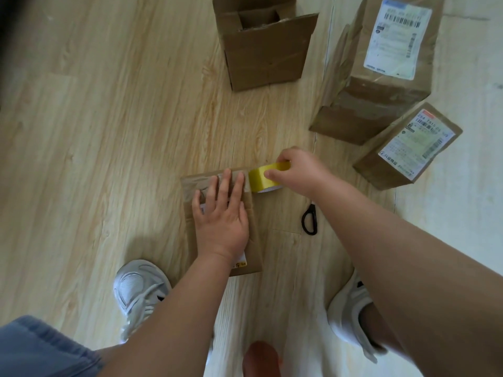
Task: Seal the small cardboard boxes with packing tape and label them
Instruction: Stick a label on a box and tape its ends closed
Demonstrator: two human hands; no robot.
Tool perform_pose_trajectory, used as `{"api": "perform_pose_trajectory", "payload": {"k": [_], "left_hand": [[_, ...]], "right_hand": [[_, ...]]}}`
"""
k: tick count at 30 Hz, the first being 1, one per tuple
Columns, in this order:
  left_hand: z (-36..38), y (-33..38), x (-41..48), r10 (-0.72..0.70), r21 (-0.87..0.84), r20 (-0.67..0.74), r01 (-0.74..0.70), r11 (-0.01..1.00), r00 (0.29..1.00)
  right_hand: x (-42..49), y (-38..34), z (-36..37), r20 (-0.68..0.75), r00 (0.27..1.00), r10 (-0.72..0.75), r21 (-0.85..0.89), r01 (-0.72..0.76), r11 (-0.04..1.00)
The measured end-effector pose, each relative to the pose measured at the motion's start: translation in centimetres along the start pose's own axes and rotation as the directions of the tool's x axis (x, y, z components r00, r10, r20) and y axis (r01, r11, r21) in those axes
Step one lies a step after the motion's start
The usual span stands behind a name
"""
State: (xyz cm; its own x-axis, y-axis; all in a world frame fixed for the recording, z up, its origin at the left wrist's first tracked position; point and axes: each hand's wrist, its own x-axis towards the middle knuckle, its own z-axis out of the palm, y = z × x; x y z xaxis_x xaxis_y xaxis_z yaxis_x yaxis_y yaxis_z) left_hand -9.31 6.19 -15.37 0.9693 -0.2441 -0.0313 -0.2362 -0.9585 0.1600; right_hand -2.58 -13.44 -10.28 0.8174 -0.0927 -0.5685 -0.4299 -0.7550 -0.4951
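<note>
The small cardboard box lies on the floor at centre. The left hand presses flat on its top, fingers straight and spread over the tape strip. At the box's 1 o'clock corner the right hand grips the yellow tape roll, fingers curled round it. Scissors lie at 3 o'clock; an opened box stands at 12.

Left hand covered most of white paper label on flat brown cardboard box. Right hand hid part of yellow packing-tape roll. Black-handled scissors: blades under right forearm. Open brown cardboard box cut by top edge.
</note>
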Motion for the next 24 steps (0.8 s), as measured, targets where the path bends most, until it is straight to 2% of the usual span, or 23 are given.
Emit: {"api": "perform_pose_trajectory", "payload": {"k": [4, 6, 9, 12, 15, 18, 24], "left_hand": [[-0.1, 0.0, 0.2, -0.03, 0.004, 0.013, 0.03, 1.0, 0.999], [-0.2, 0.1, 0.2, -0.036, 0.006, 0.028, 0.036, 0.999, 0.999], [-0.3, 0.1, 0.2, -0.056, 0.008, 0.032, 0.055, 0.998, 0.998], [-0.6, 0.1, 0.1, -0.085, 0.036, 0.049, 0.083, 0.996, 0.995], [-1.0, -0.1, -0.2, -0.101, 0.064, 0.077, 0.096, 0.993, 0.992], [-1.5, -0.4, -0.2, -0.099, 0.037, 0.1, 0.096, 0.995, 0.99], [-1.3, -1.5, -0.4, -0.057, 0.049, 0.27, 0.045, 0.998, 0.961]], "right_hand": [[0.7, -1.0, -0.6, 0.042, 0.999, -0.006, -0.064, 0.009, 0.998], [0.6, -1.9, -0.7, 0.047, 0.999, -0.018, -0.185, 0.027, 0.982], [0.2, -3.0, -0.1, -0.029, 0.997, -0.073, -0.398, 0.056, 0.915], [0.1, -3.6, 0.7, -0.106, 0.991, -0.082, -0.437, 0.027, 0.899], [0.5, -3.6, 1.0, -0.084, 0.991, -0.108, -0.384, 0.068, 0.921], [0.8, -2.8, 0.3, -0.045, 0.995, -0.087, -0.217, 0.075, 0.973], [0.1, -1.1, 0.7, -0.068, 0.997, -0.026, -0.001, 0.026, 1.0]]}}
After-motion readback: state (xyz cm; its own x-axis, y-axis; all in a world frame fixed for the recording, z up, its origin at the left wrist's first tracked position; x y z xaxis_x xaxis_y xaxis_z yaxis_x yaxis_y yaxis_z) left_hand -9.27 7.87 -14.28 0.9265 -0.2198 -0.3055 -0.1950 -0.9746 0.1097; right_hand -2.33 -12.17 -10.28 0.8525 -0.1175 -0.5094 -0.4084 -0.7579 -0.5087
